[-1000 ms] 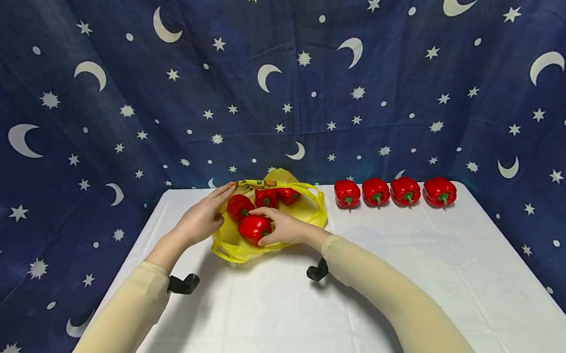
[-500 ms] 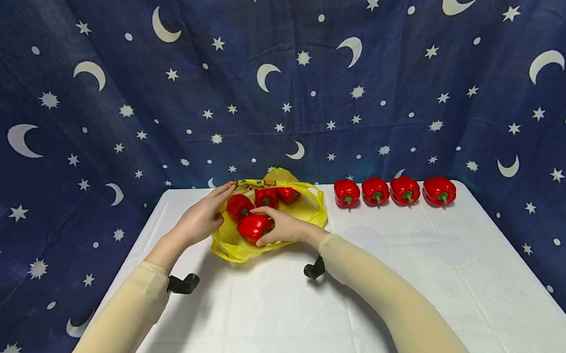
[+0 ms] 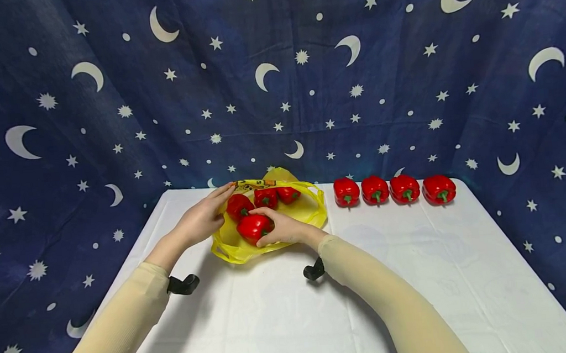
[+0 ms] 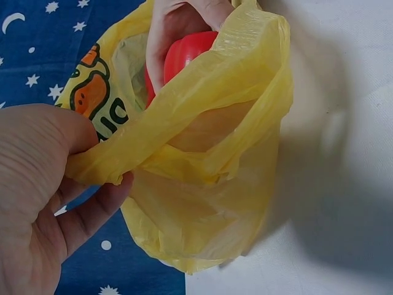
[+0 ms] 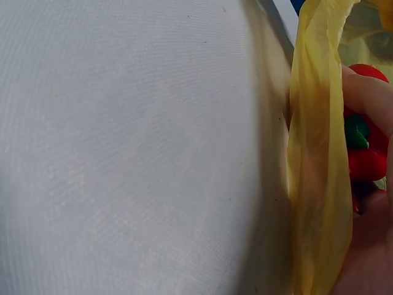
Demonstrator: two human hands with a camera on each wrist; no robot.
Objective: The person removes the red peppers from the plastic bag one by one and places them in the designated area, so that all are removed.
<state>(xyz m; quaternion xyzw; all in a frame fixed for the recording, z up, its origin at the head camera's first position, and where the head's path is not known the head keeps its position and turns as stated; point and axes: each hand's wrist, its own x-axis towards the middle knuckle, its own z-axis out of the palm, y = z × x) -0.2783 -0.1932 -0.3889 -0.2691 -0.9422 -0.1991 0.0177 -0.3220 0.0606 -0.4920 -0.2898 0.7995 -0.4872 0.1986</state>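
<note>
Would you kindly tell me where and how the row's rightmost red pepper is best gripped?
Probably around the rightmost pepper's rounded body, from its right: a neighbouring pepper sits close on its left, none on its right, and its green stem faces nearward.

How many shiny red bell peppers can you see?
8. Four red bell peppers sit in a row on the white tablecloth, right of the yellow plastic bag. Three more peppers lie inside it, where the right hand grips another pepper. Others may be hidden there.
</note>
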